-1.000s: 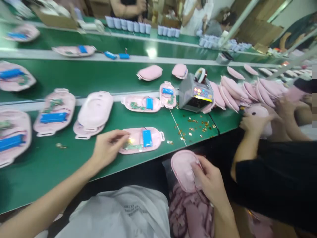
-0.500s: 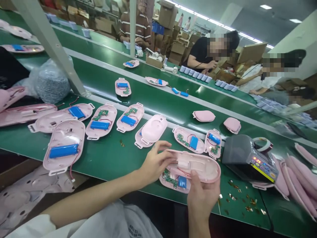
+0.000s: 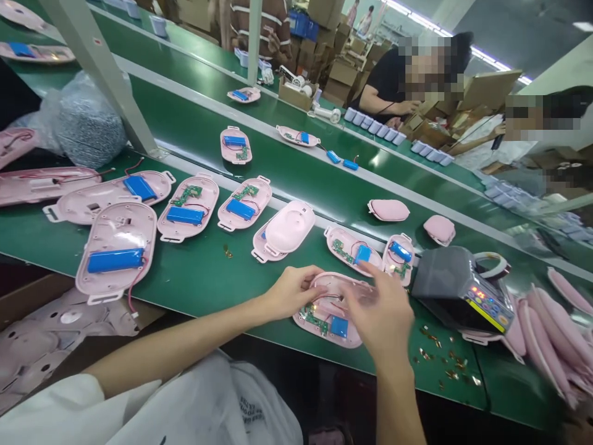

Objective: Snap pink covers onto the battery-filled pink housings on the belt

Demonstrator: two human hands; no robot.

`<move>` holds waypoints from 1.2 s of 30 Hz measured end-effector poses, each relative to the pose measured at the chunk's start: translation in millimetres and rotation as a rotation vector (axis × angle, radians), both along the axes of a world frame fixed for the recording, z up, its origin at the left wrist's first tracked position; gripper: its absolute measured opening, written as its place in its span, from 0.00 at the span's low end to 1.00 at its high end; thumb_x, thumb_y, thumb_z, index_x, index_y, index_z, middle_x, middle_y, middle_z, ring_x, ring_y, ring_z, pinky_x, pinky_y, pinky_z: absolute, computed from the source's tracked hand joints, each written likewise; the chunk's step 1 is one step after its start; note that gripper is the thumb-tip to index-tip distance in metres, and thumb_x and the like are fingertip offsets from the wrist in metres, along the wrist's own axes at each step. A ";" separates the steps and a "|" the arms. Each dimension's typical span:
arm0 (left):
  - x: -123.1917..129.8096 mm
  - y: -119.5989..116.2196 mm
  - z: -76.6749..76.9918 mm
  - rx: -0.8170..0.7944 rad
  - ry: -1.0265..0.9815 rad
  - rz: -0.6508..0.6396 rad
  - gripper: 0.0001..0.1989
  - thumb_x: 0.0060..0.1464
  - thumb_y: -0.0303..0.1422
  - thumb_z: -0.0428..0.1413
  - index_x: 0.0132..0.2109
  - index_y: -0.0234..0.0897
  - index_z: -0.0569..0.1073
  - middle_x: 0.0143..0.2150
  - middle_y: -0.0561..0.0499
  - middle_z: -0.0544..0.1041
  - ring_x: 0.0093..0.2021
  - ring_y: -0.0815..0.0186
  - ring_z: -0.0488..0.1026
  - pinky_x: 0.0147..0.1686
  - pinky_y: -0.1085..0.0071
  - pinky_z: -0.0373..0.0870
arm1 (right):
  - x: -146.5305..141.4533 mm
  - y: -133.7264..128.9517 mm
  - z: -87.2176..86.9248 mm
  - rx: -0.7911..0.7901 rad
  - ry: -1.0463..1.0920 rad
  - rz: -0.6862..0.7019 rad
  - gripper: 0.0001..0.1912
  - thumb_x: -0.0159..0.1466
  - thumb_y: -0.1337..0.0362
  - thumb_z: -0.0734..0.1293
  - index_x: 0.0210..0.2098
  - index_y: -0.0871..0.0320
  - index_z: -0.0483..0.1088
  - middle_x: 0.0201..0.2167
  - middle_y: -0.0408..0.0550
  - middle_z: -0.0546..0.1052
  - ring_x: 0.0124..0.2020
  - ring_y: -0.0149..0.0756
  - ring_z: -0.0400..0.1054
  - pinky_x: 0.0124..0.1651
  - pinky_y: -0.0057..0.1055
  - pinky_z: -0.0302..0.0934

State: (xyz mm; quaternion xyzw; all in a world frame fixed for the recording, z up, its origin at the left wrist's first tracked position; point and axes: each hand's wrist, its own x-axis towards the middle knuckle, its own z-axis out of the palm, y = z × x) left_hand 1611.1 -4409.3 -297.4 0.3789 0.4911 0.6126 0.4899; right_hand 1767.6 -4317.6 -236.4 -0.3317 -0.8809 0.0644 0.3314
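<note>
My left hand (image 3: 291, 293) has its fingers on the rim of a pink plastic cover (image 3: 345, 290), which lies over a pink lower shell (image 3: 331, 330) on the green belt. My right hand (image 3: 382, 315) hovers above the cover, blurred, with its fingers apart and nothing in them. The shell's green circuit board (image 3: 315, 319) and blue battery (image 3: 339, 327) show at its near side. The cover and my fingers hide the rest of the shell's inside.
Open pink shells with blue batteries (image 3: 185, 213) lie along the green belt (image 3: 199, 284). A grey machine (image 3: 456, 287) stands to the right, beside gold flecks (image 3: 435, 346) and stacked pink covers (image 3: 546, 340). A co-worker (image 3: 384, 93) sits beyond a further belt.
The pink cover has gone down onto the lower shell. My right hand has come off it and opened. One second ago, that hand held a pink piece over a bag below the belt.
</note>
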 end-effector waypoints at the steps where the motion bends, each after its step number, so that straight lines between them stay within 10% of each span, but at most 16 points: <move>1: 0.5 0.6 0.2 -0.006 0.003 0.011 0.14 0.54 0.39 0.60 0.42 0.32 0.74 0.33 0.50 0.78 0.33 0.65 0.76 0.32 0.72 0.73 | -5.3 6.2 5.3 -0.043 -0.159 0.078 0.14 0.61 0.55 0.69 0.43 0.54 0.74 0.39 0.46 0.79 0.40 0.42 0.72 0.50 0.40 0.63; 5: -1.6 3.2 1.7 -0.046 0.088 0.031 0.14 0.53 0.39 0.59 0.41 0.32 0.75 0.32 0.51 0.77 0.31 0.67 0.74 0.30 0.73 0.72 | -23.9 15.8 13.9 -0.210 -0.404 0.129 0.06 0.59 0.60 0.65 0.29 0.55 0.71 0.26 0.41 0.76 0.29 0.35 0.69 0.33 0.32 0.56; 13: -11.1 7.5 4.6 -0.096 0.085 -0.069 0.16 0.55 0.43 0.59 0.42 0.35 0.70 0.27 0.56 0.73 0.25 0.70 0.71 0.24 0.76 0.70 | -13.6 16.0 5.1 -0.393 -0.105 0.170 0.08 0.57 0.63 0.66 0.36 0.55 0.74 0.35 0.44 0.79 0.37 0.37 0.72 0.44 0.33 0.63; 17: -12.8 9.4 1.8 -0.160 0.145 -0.084 0.19 0.56 0.48 0.58 0.43 0.36 0.69 0.23 0.59 0.69 0.20 0.72 0.65 0.19 0.77 0.65 | 76.3 32.4 22.2 -0.394 0.439 -0.380 0.15 0.61 0.51 0.66 0.33 0.56 0.71 0.29 0.47 0.76 0.34 0.40 0.71 0.43 0.40 0.67; 22: -10.5 10.6 5.0 -0.202 0.209 -0.048 0.24 0.53 0.52 0.58 0.44 0.36 0.69 0.22 0.58 0.68 0.20 0.70 0.65 0.19 0.75 0.67 | 227.0 62.6 67.3 -0.341 0.601 -0.651 0.24 0.68 0.44 0.56 0.26 0.53 0.68 0.22 0.44 0.69 0.25 0.37 0.65 0.48 0.49 0.63; 25: -9.7 11.0 6.8 -0.247 0.188 -0.040 0.27 0.50 0.55 0.59 0.43 0.36 0.68 0.21 0.59 0.67 0.19 0.69 0.65 0.19 0.73 0.68 | 260.2 75.2 67.6 -0.354 0.670 -0.702 0.23 0.69 0.45 0.58 0.27 0.55 0.69 0.24 0.44 0.69 0.25 0.34 0.63 0.49 0.45 0.63; 32: -10.4 10.8 4.7 -0.229 0.098 -0.028 0.24 0.50 0.51 0.61 0.44 0.37 0.70 0.25 0.56 0.72 0.21 0.69 0.67 0.20 0.74 0.68 | 181.3 82.3 -10.4 -0.413 0.833 -0.506 0.20 0.67 0.48 0.65 0.39 0.62 0.69 0.34 0.45 0.73 0.33 0.31 0.69 0.39 0.34 0.69; 36: -8.5 12.5 8.7 -0.225 0.007 -0.013 0.19 0.50 0.45 0.61 0.42 0.35 0.72 0.25 0.56 0.73 0.21 0.70 0.67 0.20 0.76 0.66 | 116.2 57.8 -15.2 -0.488 0.837 -0.311 0.18 0.60 0.48 0.70 0.31 0.58 0.68 0.29 0.43 0.73 0.31 0.33 0.69 0.38 0.37 0.69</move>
